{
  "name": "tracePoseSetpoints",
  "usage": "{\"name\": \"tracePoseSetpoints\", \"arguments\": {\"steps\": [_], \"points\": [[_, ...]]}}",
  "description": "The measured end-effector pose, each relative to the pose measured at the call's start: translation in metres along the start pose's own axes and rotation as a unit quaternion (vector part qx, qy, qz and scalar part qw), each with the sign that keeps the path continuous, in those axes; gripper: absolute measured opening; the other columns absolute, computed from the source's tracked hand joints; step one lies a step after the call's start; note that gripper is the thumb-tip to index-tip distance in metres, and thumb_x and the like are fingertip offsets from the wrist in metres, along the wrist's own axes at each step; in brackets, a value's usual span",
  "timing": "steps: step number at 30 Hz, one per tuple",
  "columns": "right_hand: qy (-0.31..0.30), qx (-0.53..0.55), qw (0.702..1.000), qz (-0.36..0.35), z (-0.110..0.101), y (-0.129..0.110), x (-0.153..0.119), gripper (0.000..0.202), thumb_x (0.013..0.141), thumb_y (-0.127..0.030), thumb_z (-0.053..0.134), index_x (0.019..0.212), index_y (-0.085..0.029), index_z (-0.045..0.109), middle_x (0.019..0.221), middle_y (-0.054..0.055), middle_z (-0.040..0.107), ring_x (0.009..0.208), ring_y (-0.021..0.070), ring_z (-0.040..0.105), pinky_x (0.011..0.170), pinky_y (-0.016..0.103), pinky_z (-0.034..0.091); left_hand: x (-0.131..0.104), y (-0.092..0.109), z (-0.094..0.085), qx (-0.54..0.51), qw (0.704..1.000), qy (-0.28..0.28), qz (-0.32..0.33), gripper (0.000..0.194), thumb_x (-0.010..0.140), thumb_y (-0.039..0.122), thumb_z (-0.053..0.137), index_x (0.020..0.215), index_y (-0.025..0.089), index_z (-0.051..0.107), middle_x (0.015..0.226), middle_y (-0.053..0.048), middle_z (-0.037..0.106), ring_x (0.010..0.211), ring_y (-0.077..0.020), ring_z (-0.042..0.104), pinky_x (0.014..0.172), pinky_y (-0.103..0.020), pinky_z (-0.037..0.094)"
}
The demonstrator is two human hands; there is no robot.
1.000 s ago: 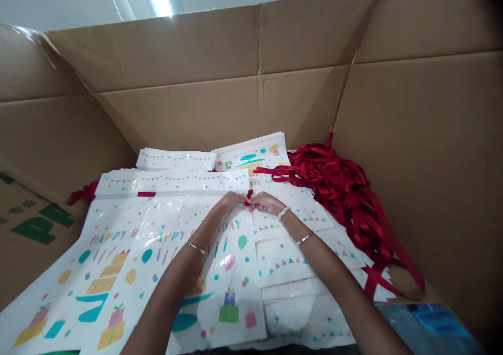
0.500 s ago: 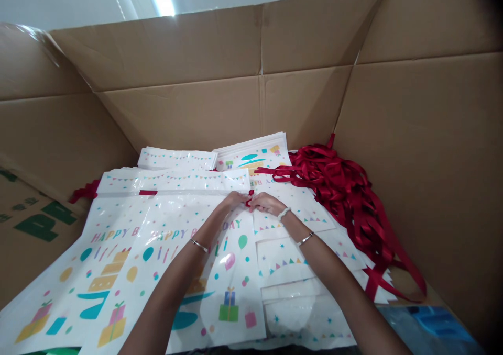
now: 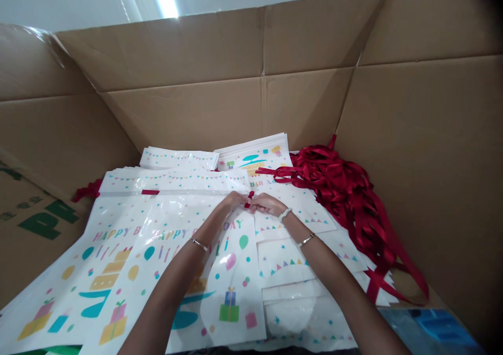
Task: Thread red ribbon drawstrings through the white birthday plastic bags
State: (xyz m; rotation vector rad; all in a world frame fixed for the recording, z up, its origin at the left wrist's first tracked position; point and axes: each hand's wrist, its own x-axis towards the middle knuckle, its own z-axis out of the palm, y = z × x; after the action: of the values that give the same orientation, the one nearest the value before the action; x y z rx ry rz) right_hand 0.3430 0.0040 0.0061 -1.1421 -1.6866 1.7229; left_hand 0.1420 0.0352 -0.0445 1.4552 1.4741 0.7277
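Near the upper right corner of a white birthday-print bag [image 3: 239,313], both hands meet over a short piece of red ribbon [image 3: 250,194]. My left hand [image 3: 236,200] pinches the ribbon from the left, fingers closed. From the right, my right hand [image 3: 267,204] grips it too, its fingers curled together. The ribbon seems looped or knotted between the fingertips, though the fingers hide most of it. Another bit of red ribbon [image 3: 150,192] shows in the bag's upper band to the left. More printed bags lie flat beneath, overlapping.
Tall cardboard walls [image 3: 188,111] rise at the back and both sides. A tangled heap of red ribbons [image 3: 338,177] lies at the right. Stacked printed bags [image 3: 302,318] spread under my right arm. A blue plastic-covered item [image 3: 444,326] sits at the lower right.
Both hands stay at the bag's corner, with the red ribbon between the fingers shifting slightly. The whole view has drifted a little; nothing else has visibly moved.
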Motion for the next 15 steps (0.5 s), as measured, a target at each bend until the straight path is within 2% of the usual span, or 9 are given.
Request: {"name": "tracePoseSetpoints", "arguments": {"steps": [5,10,13,15], "points": [[-0.009,0.003,1.000,0.009,-0.001,0.002,0.001,0.039,0.096,-0.037,0.062,0.125,-0.012,0.060,0.123,0.011,0.061,0.106,0.0236,0.063,0.089,0.041,0.056,0.004,-0.005,0.001,-0.031,0.999,0.003,-0.009,0.011,0.064,0.025,0.072,0.056,0.018,0.068,0.065,-0.002,0.071,0.071,-0.0190,0.065,0.073,-0.028,0.050],[-0.010,0.002,1.000,0.011,0.000,0.006,0.006,0.036,0.096,-0.037,0.062,0.119,-0.010,0.062,0.114,0.009,0.063,0.097,0.0202,0.065,0.082,0.036,0.057,0.002,-0.003,0.002,-0.050,0.999,-0.008,-0.011,0.010,0.064,0.023,0.074,0.057,0.017,0.069,0.067,-0.005,0.072,0.071,-0.0203,0.065,0.073,-0.029,0.051],[-0.012,-0.001,1.000,0.010,0.002,0.009,0.011,0.027,0.095,-0.033,0.064,0.101,-0.008,0.066,0.086,0.004,0.065,0.069,0.0108,0.061,0.060,0.022,0.053,0.001,-0.001,0.007,-0.050,0.999,-0.003,-0.008,0.013,0.062,0.026,0.077,0.058,0.015,0.070,0.067,-0.007,0.072,0.071,-0.0218,0.065,0.072,-0.031,0.051],[-0.013,-0.002,1.000,0.003,0.003,0.010,0.014,0.022,0.092,-0.026,0.067,0.082,-0.006,0.067,0.060,0.000,0.058,0.052,0.0066,0.049,0.045,0.015,0.038,-0.001,-0.001,0.012,-0.045,0.999,0.016,-0.003,0.016,0.063,0.030,0.077,0.063,0.015,0.071,0.068,-0.007,0.071,0.073,-0.0222,0.065,0.072,-0.031,0.050]]}}
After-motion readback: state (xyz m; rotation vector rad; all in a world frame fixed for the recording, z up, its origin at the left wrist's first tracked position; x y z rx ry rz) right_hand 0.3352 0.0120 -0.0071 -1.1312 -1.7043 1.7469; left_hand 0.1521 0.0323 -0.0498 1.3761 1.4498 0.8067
